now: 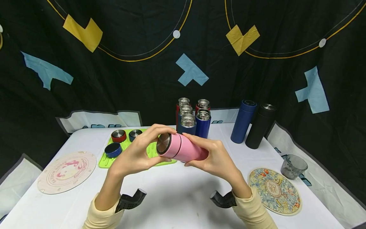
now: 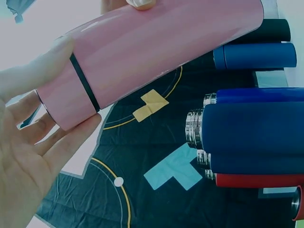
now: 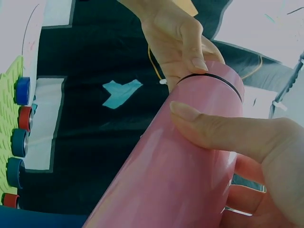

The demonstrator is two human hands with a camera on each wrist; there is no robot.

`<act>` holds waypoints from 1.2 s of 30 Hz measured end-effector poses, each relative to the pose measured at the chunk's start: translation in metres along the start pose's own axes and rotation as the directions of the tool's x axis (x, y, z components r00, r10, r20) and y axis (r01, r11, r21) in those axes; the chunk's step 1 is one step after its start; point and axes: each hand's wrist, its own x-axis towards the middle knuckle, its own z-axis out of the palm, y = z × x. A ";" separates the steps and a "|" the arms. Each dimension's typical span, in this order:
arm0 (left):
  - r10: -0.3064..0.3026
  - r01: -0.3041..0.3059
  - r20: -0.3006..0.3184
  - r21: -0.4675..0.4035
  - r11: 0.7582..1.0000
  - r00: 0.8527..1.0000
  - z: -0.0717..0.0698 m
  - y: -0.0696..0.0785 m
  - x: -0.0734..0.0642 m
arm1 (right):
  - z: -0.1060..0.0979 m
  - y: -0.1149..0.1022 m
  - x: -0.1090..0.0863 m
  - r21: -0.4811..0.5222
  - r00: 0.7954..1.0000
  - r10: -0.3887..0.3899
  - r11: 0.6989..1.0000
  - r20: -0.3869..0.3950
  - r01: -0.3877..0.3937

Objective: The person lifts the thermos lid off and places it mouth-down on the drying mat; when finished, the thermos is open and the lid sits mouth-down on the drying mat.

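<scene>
A pink thermos flask is held tilted above the table between both hands, its lidded end toward the left. My left hand grips the pink lid, thumb on one side and fingers on the other. Around the flask's body curls my right hand, near the base. A dark ring marks the seam between lid and body in the left wrist view, and the lid sits against the body there. In the right wrist view the right thumb presses along the body.
Several lidless red and blue flasks stand behind the hands. Their lids lie on a green mat. Lidded blue and black flasks stand right. A glass, a patterned round mat and a pink round mat lie outward.
</scene>
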 end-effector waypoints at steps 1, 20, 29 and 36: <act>0.000 0.000 0.001 -0.003 1.000 1.000 0.000 0.000 0.000 | 0.000 0.000 0.000 0.000 1.000 -0.006 1.000 -0.003 0.006; -0.092 0.103 -0.094 0.118 0.988 0.991 0.005 -0.004 0.002 | 0.010 -0.001 0.001 -0.150 0.991 -0.071 0.987 -0.114 0.053; -0.210 0.235 -0.194 0.120 0.964 0.958 0.016 0.005 0.005 | 0.011 -0.001 0.000 -0.276 0.980 -0.090 0.960 -0.175 0.039; -0.144 0.155 -0.116 0.101 0.983 0.983 0.013 0.004 0.005 | 0.001 0.003 0.000 -0.200 0.995 -0.065 0.979 -0.077 0.048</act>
